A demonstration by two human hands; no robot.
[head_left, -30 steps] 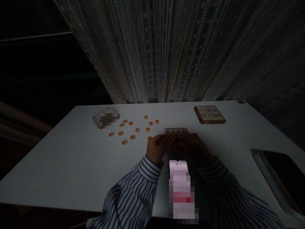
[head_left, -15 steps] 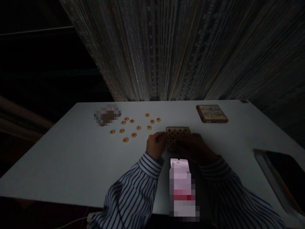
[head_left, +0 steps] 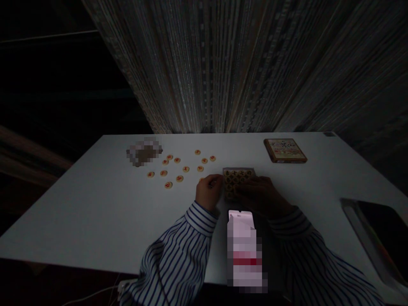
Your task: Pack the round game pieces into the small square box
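Note:
A small box (head_left: 239, 170) holds rows of round xiangqi pieces (head_left: 234, 179) with dark characters. At its left edge, my left hand (head_left: 208, 193) is closed, with thumb and curled fingers gripping the side. My right hand (head_left: 267, 195) reaches over the box's right and near part, its fingers bent together on the pieces. Whatever lies under those fingertips is hidden in shadow. Loose xiangqi pieces with red characters, among them one (head_left: 185, 169) in the middle, lie scattered left of the box. Another piece (head_left: 201, 179) is partly covered by my left hand.
A lit phone (head_left: 240, 216) lies between my forearms. A flat printed box (head_left: 285, 151) sits at the back right, a dark-screened device (head_left: 385, 233) at the right edge. At the back left is a blurred-out item (head_left: 145, 152). A string curtain (head_left: 216, 76) hangs behind the white table (head_left: 105, 212).
My right hand's fingers have settled slightly lower and flatter over the box. The left hand keeps its place. The whole view has shifted a little.

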